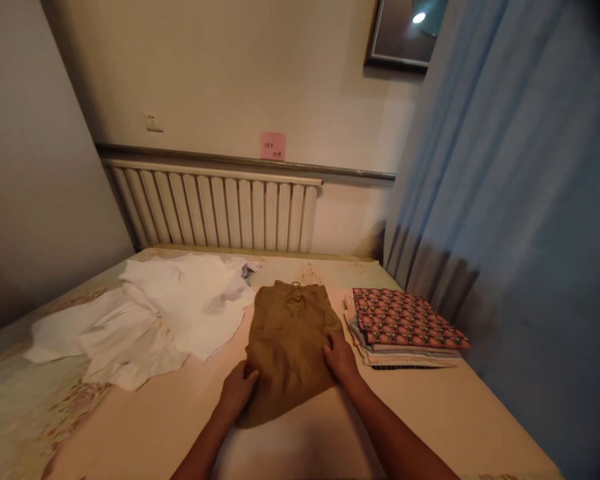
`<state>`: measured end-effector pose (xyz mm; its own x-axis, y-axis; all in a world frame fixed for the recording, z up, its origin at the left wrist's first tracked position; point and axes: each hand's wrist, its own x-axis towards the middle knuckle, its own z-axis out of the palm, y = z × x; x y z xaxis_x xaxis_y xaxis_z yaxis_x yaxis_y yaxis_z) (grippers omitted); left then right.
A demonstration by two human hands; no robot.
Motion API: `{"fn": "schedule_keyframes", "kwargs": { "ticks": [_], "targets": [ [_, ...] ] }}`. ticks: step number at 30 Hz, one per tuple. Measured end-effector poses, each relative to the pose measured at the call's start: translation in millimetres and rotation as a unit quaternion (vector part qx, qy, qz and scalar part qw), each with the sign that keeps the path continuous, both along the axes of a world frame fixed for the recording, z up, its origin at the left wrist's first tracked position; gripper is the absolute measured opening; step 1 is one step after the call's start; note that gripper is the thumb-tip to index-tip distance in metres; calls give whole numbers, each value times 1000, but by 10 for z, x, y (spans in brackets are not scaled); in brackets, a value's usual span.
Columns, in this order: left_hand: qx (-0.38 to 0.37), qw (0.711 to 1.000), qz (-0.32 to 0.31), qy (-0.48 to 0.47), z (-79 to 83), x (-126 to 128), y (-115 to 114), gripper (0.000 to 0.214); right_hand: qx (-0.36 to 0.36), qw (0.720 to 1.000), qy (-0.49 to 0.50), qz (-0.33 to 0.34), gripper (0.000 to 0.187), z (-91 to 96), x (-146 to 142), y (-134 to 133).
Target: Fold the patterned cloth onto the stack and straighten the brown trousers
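A brown drawstring garment (293, 353), like shorts or folded trousers, lies in front of me with its tied waist at the far end. Its lower part looks slightly raised and creased. My left hand (237, 387) pinches the near left edge between thumb and fingers. On the opposite side, my right hand (341, 360) grips the right edge, with some fingertips hidden by the cloth. To the left lies a loose heap of white clothing (180, 307). A stack of folded cloth (405, 357) sits to the right, topped by a red and black patterned piece (405, 317).
Under everything is a bed or table with a pale pink cover (135, 433) over a floral sheet (5, 373). A radiator (215, 207) runs along the back wall. The blue curtain (510, 233) hangs close on the right. A pink note (273, 145) is on the wall.
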<state>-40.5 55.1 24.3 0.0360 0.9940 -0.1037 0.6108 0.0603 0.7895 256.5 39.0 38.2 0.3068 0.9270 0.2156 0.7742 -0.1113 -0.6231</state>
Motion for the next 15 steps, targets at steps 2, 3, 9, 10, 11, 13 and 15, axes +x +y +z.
{"fn": "schedule_keyframes", "kwargs": {
  "ticks": [2,3,9,10,11,13,15],
  "targets": [
    [-18,1000,1,-12,-27,26,67,24,-10,1000,10,6,45,7,-16,103],
    [-30,999,-1,-21,-40,43,95,24,-17,1000,17,10,44,13,-24,142],
    [-67,993,-71,-66,-25,178,143,15,-61,989,77,108,15,116,-110,190],
    [-63,992,-84,-67,1,194,127,11,-56,987,84,128,13,147,-122,151],
    [-56,992,-97,-67,31,205,99,8,-46,984,89,147,13,181,-131,91],
    [-37,991,-116,-62,91,214,-3,6,-23,980,92,175,14,242,-130,-106],
    [-13,988,-144,-52,131,200,-180,4,-2,977,91,195,18,268,-100,-407]
  ]
}}
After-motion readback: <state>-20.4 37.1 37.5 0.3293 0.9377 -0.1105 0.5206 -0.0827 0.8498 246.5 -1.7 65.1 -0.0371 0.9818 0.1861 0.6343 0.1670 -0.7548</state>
